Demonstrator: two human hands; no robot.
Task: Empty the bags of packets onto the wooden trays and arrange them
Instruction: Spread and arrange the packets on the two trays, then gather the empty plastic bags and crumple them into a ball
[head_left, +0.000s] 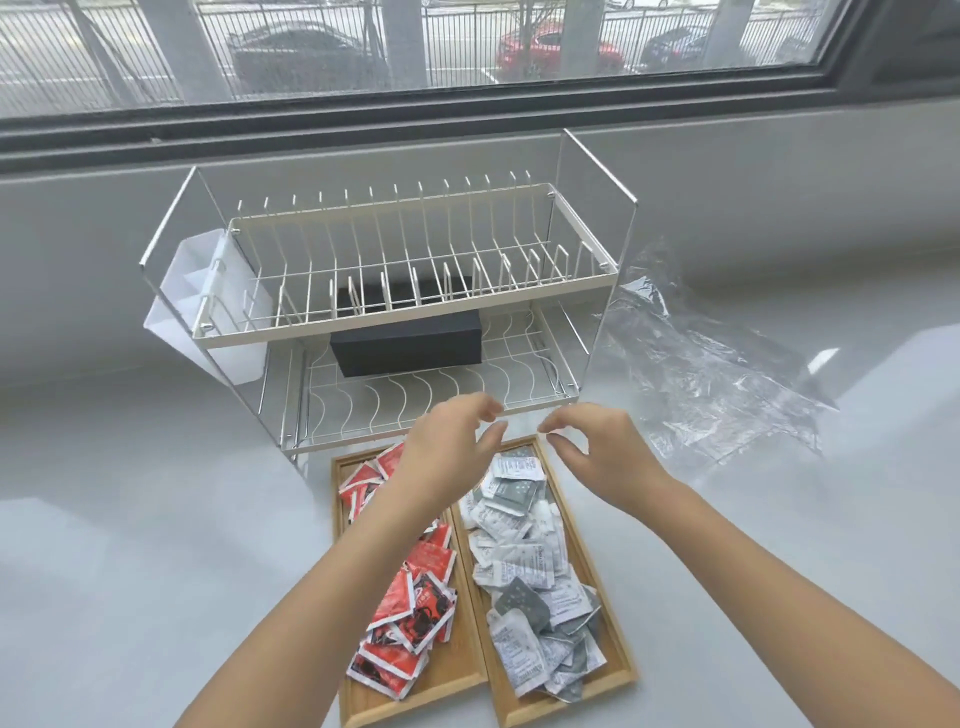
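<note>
Spillage is looming: left hand (447, 441) and right hand (597, 452) are hovering loosely curled, gripping nothing, above two side-by-side wooden trays (457, 670) at lower centre, where heaped red foil packets (410, 613) and grey-white packets (535, 587) are crowding rims.

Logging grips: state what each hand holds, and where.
Nothing visible: left hand and right hand hover, fingers loosely curled, above the two wooden trays.

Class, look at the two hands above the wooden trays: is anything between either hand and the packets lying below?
Nothing visible is. The left hand hovers over the tray of red packets and the right hand over the tray of grey and white packets; both trays lie uncovered. The dish rack stands behind them, the plastic bags off right.
</note>
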